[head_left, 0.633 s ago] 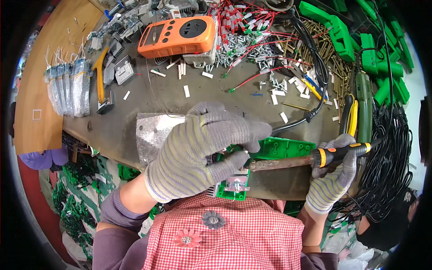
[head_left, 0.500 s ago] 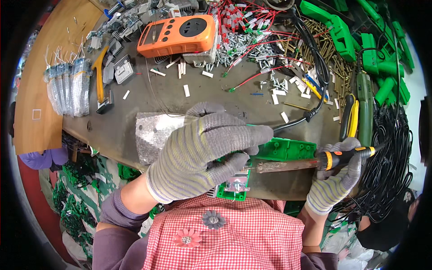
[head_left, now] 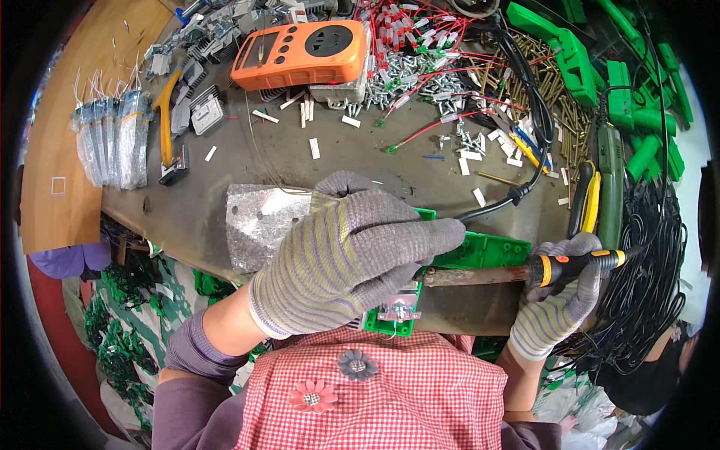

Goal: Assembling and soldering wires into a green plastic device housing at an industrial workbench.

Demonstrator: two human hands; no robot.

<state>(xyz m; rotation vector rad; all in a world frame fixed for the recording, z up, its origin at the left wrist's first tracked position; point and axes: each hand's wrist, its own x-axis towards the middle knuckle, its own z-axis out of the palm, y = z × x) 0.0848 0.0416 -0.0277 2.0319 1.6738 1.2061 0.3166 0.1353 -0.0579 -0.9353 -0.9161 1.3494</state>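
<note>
My right hand [head_left: 559,296], in a striped grey glove, grips the black and orange handle of a soldering iron [head_left: 480,276]. The iron's stained barrel points left, and its tip is hidden under my left hand [head_left: 352,255]. That hand, gloved too, is closed above an open green plastic housing [head_left: 391,327]; its bent fingers hide what they hold. A thin wire [head_left: 262,154] runs from the back towards it. Inside the housing's near end sits a small metal fitting [head_left: 399,309]. Behind the iron lies another green housing part [head_left: 487,251], beside a black cable [head_left: 487,206].
A metal plate [head_left: 259,232] lies left of my left hand. Farther back are an orange multimeter [head_left: 300,54], loose screws [head_left: 409,82], red-wired parts and white pieces. Yellow-handled pliers [head_left: 589,202] and black cables [head_left: 637,285] are at right; wrapped parts [head_left: 112,142] at left.
My left hand has shifted slightly to the right, its fingers still bent over the housing. The right hand and soldering iron have barely moved. The whole view has shifted a little.
</note>
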